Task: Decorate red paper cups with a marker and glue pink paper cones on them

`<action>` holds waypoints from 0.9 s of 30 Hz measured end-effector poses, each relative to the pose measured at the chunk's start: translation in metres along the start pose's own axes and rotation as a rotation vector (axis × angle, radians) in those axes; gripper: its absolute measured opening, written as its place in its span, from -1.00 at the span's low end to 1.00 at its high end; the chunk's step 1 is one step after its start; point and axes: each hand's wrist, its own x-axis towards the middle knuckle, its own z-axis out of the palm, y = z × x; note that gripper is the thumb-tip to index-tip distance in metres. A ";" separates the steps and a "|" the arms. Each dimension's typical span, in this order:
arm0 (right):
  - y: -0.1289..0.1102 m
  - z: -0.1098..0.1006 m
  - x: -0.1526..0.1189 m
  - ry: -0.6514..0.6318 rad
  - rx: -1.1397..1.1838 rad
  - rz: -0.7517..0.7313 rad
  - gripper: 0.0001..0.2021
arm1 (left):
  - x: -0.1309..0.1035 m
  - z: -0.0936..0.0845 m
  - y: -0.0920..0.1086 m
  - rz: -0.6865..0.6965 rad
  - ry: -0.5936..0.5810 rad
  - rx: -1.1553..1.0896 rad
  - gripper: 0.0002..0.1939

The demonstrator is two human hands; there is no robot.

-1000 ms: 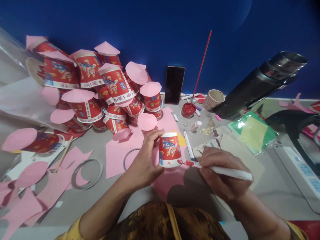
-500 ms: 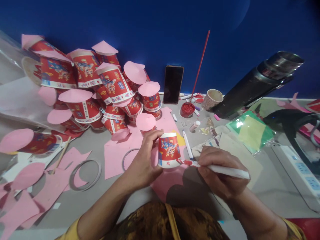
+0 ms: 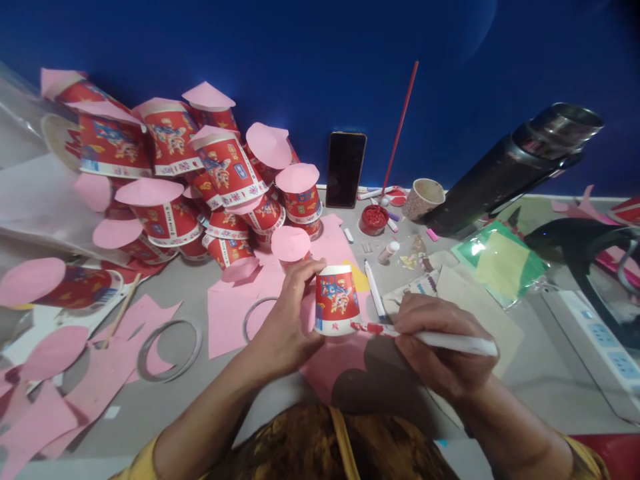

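Note:
A red patterned paper cup [image 3: 337,300] with a white band is held upside down in my left hand [image 3: 287,323], fingers at its left side. My right hand [image 3: 447,340] grips a white marker [image 3: 457,343], its red-stained tip touching or very near the white band at the cup's lower right. Pink paper [image 3: 333,373] lies beneath the cup. Just behind my right hand, another white marker [image 3: 374,288] rests on the table.
Many red cups with pink paper discs [image 3: 150,191] are piled at the back left. A phone [image 3: 346,170], a red pot [image 3: 374,219], a beige cup [image 3: 425,199] and a black flask [image 3: 505,170] stand behind. Tape rings [image 3: 195,363] and a power strip [image 3: 600,340] flank the hands.
The marker tip has shifted slightly left along the cup's white band. Both hands keep their hold; the whole view has moved very slightly.

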 end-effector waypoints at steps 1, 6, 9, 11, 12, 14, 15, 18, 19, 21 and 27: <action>0.000 0.000 0.000 0.002 -0.003 -0.001 -0.81 | 0.000 0.000 0.000 0.002 -0.002 0.002 -0.03; 0.001 0.001 0.000 -0.007 -0.017 -0.011 -0.80 | 0.000 0.001 -0.001 0.008 -0.001 0.006 -0.04; 0.000 0.000 0.000 0.001 -0.021 -0.013 -0.80 | 0.000 0.000 -0.001 0.019 -0.003 0.019 -0.03; 0.000 -0.002 0.000 0.016 -0.031 -0.002 -0.81 | 0.000 -0.001 -0.001 0.021 -0.004 0.023 -0.02; 0.000 -0.002 0.000 0.024 -0.038 0.002 -0.81 | 0.000 -0.001 -0.002 0.022 -0.005 0.021 -0.03; 0.000 -0.002 0.000 0.035 -0.050 0.005 -0.82 | 0.000 -0.001 -0.002 0.025 -0.008 0.011 -0.04; 0.000 -0.002 0.000 0.033 -0.052 0.006 -0.82 | 0.001 -0.001 -0.002 0.026 -0.010 0.008 -0.04; 0.000 -0.001 0.000 0.006 -0.039 0.001 -0.83 | 0.000 -0.001 -0.001 0.020 -0.012 0.008 -0.04; 0.000 -0.001 0.001 -0.001 -0.033 0.000 -0.83 | 0.000 -0.001 -0.001 0.016 -0.010 0.007 -0.03; -0.001 -0.001 0.001 0.007 -0.028 -0.002 -0.82 | 0.000 -0.001 -0.001 0.011 -0.006 0.003 -0.03; -0.002 -0.001 0.002 -0.004 -0.024 -0.014 -0.82 | 0.001 0.000 0.001 0.007 -0.005 0.001 -0.03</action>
